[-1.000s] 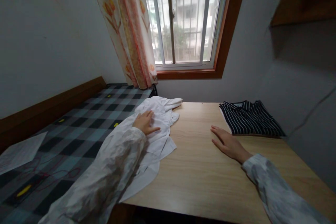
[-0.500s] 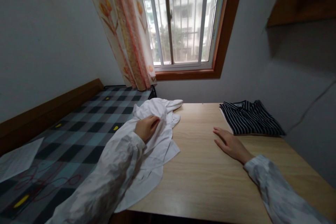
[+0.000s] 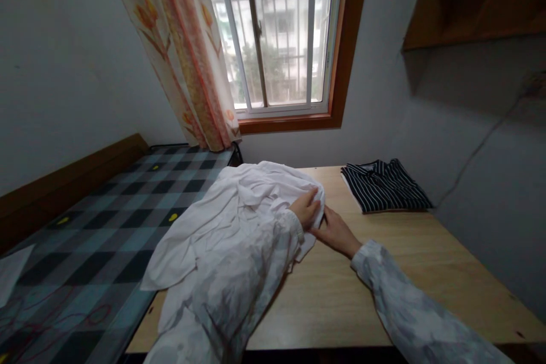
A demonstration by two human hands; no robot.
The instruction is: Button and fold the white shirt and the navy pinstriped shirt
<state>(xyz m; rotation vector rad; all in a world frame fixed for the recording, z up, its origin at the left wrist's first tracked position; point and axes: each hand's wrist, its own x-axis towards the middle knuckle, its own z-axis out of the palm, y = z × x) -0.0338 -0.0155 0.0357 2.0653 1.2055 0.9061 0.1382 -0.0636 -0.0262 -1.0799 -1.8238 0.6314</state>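
A crumpled white shirt point(image 3: 256, 190) lies spread over the left part of the wooden table point(image 3: 341, 307), its near left corner hanging towards the bed. My left hand point(image 3: 305, 207) is closed on the shirt's right side, with cloth bunched at the fingers. Just beside it, my right hand point(image 3: 336, 232) pinches the right edge of the same cloth, fingers on the far side and thumb close to my left hand. The left sleeve covers the lower part of the shirt.
A folded black-and-white striped garment point(image 3: 386, 186) sits at the table's far right. On the left is a bed with a checked sheet point(image 3: 115, 216), a paper sheet point(image 3: 12, 273) and a thin red cord point(image 3: 85, 315). A curtain point(image 3: 183, 57) hangs beside the window.
My left hand has carried the white cloth to the right, spreading it wider over the table. My right hand has moved left from the bare tabletop and taken hold of the cloth's edge.
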